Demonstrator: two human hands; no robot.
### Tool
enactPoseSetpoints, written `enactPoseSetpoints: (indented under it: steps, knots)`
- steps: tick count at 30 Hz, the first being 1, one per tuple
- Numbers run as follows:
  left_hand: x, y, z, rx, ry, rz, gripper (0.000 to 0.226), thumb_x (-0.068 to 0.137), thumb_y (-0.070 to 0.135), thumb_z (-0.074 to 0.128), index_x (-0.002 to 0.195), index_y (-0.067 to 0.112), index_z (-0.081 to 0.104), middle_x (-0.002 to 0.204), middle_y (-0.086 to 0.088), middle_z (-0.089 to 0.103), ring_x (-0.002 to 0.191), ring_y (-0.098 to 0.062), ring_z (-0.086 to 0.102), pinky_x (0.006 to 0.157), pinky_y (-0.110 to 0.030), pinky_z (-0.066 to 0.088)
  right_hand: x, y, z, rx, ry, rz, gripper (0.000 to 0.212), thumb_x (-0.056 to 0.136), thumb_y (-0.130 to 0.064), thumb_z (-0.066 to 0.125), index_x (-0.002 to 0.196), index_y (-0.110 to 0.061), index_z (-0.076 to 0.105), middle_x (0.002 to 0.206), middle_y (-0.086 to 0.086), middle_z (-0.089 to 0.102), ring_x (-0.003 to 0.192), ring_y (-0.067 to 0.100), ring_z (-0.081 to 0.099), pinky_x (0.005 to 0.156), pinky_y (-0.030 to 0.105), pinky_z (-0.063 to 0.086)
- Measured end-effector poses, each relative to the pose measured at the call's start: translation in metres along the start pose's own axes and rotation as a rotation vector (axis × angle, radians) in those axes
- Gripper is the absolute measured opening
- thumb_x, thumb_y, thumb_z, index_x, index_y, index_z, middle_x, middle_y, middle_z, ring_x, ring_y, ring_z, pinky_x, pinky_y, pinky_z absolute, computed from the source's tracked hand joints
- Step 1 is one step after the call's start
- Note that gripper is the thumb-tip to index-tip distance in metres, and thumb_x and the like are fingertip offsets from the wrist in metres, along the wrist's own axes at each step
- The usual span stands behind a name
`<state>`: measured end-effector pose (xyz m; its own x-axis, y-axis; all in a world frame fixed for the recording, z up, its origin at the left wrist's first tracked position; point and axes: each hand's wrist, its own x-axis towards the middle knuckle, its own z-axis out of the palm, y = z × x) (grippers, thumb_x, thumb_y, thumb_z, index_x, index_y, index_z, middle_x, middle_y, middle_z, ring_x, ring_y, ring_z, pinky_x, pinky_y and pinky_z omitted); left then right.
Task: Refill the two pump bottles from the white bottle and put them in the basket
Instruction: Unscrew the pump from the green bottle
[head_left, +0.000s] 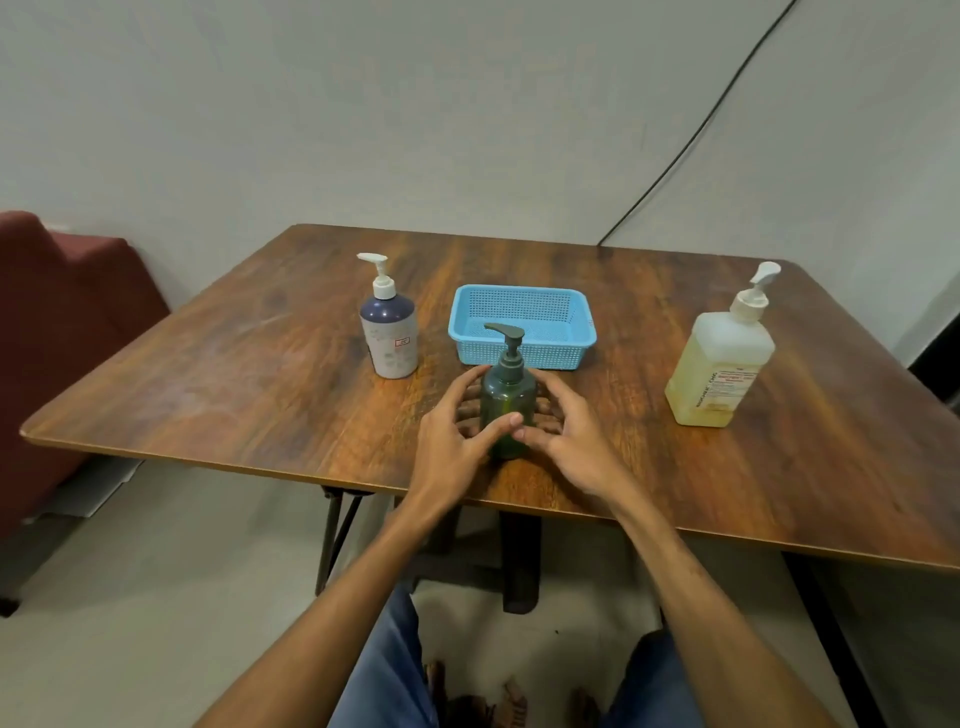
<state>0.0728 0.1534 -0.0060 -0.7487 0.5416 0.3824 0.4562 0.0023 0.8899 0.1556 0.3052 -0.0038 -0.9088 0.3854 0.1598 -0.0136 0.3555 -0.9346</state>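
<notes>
Wrapping the dark green translucent pump bottle near the brown wooden worktop's front edge, the left hand and right hand held it, fingers curled behind, partly hidden. Just beyond stood the light blue perforated plastic basket, the purple-and-white pump bottle left, the white square bottle of yellowish liquid far right, its label unreadable.

On the table a basket is set at the centre, well back from the near edge. A pump bottle is stood upright just before it, between the left hand and right hand. A second pump bottle is placed left of the basket, and the refill bottle well apart on the right
</notes>
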Motion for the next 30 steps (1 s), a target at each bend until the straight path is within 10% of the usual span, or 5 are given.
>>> enactPoseSetpoints:
  steps: [11,21,30]
  knots:
    - [0.009,0.003,-0.002,-0.014,-0.057,-0.045,0.075,0.085,0.057,0.067,0.148,0.026,0.042,0.141,0.010,0.057,0.127,0.000,0.054,0.107,-0.030,0.049,-0.001,-0.002,0.006,-0.074,0.085,-0.060,0.072,0.079,-0.021,0.085,0.140,-0.033,0.049,0.135,-0.013,0.060,0.121,0.006,0.059,0.099,0.029,0.054]
    - [0.050,0.022,-0.009,-0.242,-0.208,0.016,0.035,0.093,0.000,0.064,0.127,-0.002,0.063,0.123,-0.011,0.070,0.118,-0.020,0.066,0.098,-0.032,0.054,0.000,-0.004,0.008,-0.044,0.093,-0.028,0.075,0.076,-0.016,0.086,0.139,-0.030,0.048,0.130,-0.011,0.063,0.119,0.005,0.060,0.099,0.034,0.055]
    - [0.048,0.030,0.015,-0.078,0.037,-0.015,0.043,0.077,0.037,0.084,0.109,0.016,0.065,0.104,0.001,0.068,0.099,-0.014,0.067,0.087,-0.041,0.059,-0.002,0.000,0.015,-0.075,0.170,-0.037,0.076,0.077,-0.015,0.085,0.138,-0.035,0.045,0.131,-0.013,0.059,0.120,0.008,0.058,0.095,0.036,0.056]
